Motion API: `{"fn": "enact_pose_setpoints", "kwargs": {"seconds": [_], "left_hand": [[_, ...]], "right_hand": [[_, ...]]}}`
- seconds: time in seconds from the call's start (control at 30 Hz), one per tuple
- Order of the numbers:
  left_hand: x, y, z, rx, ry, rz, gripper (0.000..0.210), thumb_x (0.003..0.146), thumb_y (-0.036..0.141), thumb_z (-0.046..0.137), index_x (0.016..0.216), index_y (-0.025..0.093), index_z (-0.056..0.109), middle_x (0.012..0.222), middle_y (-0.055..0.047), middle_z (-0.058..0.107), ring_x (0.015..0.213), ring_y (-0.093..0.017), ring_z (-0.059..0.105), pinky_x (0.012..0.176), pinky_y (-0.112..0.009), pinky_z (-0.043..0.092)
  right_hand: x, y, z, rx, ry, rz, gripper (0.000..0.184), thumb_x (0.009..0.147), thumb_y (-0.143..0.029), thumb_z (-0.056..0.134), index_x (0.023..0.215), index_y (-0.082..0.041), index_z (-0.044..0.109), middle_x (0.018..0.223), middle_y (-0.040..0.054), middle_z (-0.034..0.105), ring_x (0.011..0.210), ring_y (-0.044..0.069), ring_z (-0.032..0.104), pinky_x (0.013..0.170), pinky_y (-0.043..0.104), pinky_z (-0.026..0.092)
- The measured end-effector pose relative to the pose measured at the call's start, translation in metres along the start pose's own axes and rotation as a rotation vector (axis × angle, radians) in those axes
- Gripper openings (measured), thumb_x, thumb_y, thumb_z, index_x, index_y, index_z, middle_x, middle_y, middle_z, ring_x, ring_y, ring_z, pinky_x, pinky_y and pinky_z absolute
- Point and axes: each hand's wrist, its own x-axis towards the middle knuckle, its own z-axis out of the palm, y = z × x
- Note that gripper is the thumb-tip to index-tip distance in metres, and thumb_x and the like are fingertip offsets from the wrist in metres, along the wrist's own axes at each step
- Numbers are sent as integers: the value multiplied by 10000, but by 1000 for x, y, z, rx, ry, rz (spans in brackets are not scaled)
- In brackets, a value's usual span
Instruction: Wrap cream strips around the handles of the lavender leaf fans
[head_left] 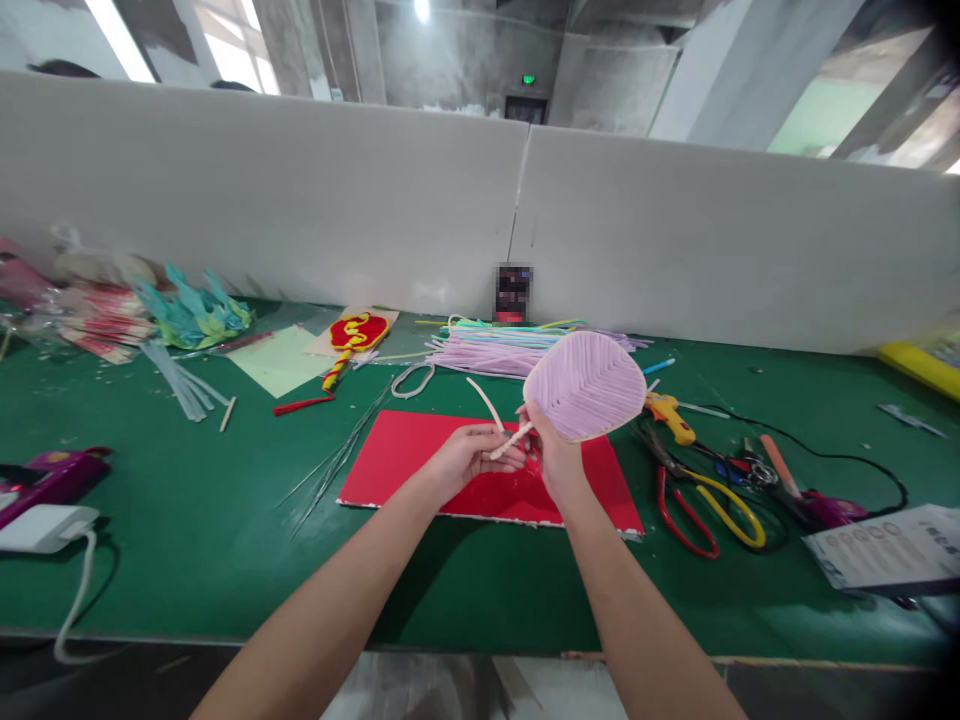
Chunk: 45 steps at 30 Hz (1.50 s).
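Observation:
A lilac fan with a pale cream rim and a ribbed, leaf-like face is held above a red board. My right hand is closed around the base of the fan, where the handle begins. The fingers of my left hand pinch the cream wrapped handle near its lower end. From that hand a loose cream pipe cleaner end sticks up and to the left. Part of the handle is hidden by my fingers.
Behind the board lies a bundle of lilac pipe cleaners, near a red and yellow fan. To the right are pliers, a yellow glue gun and a cable. Thin wires lie left. A white charger sits near the front edge.

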Motion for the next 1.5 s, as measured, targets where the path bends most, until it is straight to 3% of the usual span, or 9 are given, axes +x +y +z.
{"fn": "enact_pose_setpoints", "kwargs": {"seconds": [0.27,0.5,0.6,0.73,0.93,1.1,1.23,1.33,1.5], "left_hand": [[-8,5,2,-163,-194,-152,141,752,183,545,790,71,622,620,-67,630,550,-120,603,575,-225,480],[-14,6,9,-177,-251,-91,121,693,197,640,718,81,618,529,8,498,478,-60,490,508,-184,393],[-15,6,12,-135,-260,-59,128,704,215,640,712,92,605,542,7,501,483,-54,477,514,-183,369],[-14,9,14,12,-176,103,155,728,262,613,737,109,592,551,-2,528,504,-74,484,540,-207,372],[-15,16,21,618,114,460,175,810,272,479,718,143,552,613,-6,592,597,-119,559,627,-240,425],[-16,11,17,1207,367,607,179,840,212,407,746,173,554,695,-7,623,646,-123,568,620,-224,397],[-12,4,11,1547,365,622,193,847,229,399,791,173,576,730,-50,631,705,-164,583,620,-242,395],[-11,2,11,1493,330,586,193,845,255,413,815,184,590,753,-52,648,733,-168,598,640,-238,408],[-12,7,17,1083,237,495,269,856,291,385,779,182,619,765,-33,682,741,-158,622,692,-240,431]], "right_hand": [[-5,-8,0,127,-209,80,270,700,-466,576,695,-197,557,523,-67,436,395,50,402,372,187,268],[-7,-9,-2,172,-319,94,400,633,-598,574,645,-207,489,503,-71,402,403,55,355,375,183,252],[-9,-8,-3,221,-338,82,431,596,-626,591,708,-212,540,529,-69,400,414,54,335,370,183,251],[-7,-7,-3,268,-294,70,465,575,-562,659,878,-213,600,590,-52,461,443,59,399,364,181,278],[-3,-3,1,77,-287,48,308,730,-422,587,918,-180,612,553,-37,515,413,70,463,360,190,314],[0,0,2,-18,-59,-47,243,682,-399,634,785,-181,606,599,-32,548,419,66,459,357,196,348],[3,3,0,-16,99,-36,257,632,-400,671,622,-158,586,498,-38,518,395,69,436,368,213,347],[4,3,0,-26,163,-27,255,610,-393,686,634,-150,613,517,-27,546,414,73,448,389,221,353],[6,3,-2,12,148,-44,241,602,-371,691,709,-157,655,584,-23,565,453,72,451,394,218,327]]}}
